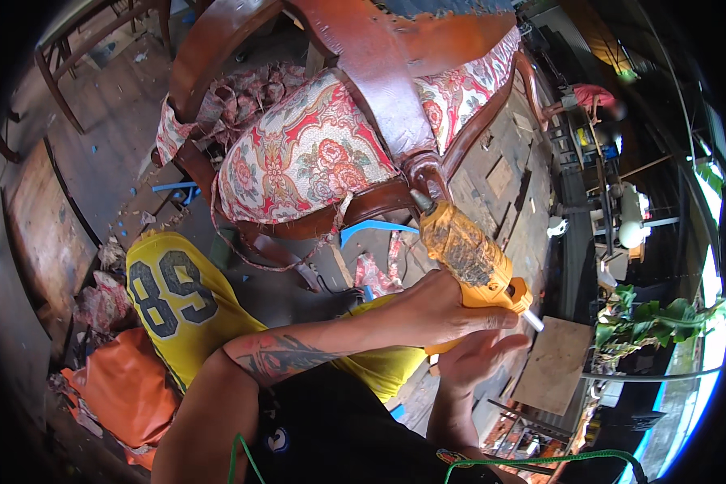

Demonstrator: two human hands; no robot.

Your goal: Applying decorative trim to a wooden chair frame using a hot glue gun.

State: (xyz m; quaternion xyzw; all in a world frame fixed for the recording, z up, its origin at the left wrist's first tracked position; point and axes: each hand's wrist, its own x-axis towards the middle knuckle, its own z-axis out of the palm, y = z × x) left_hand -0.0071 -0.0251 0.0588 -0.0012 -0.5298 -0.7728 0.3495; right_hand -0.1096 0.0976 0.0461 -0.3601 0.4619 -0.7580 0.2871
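Yellow glue gun (464, 246), judging by its nozzle (422, 202), sits right of centre in my head view, before an upholstered chair (319, 165); my left grip (436, 306) is closed around its rear half, probably for steadiness, which leaves the nozzle pointing away from me toward the wooden frame (387, 97); my right grip (482, 355) waits just below, fingers loosely open, perhaps for support; whether it touches the tool, I cannot tell.

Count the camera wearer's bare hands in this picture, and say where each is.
2: the left hand grips the yellow tool; the right hand is just below it in the picture. Neither is entirely hidden.
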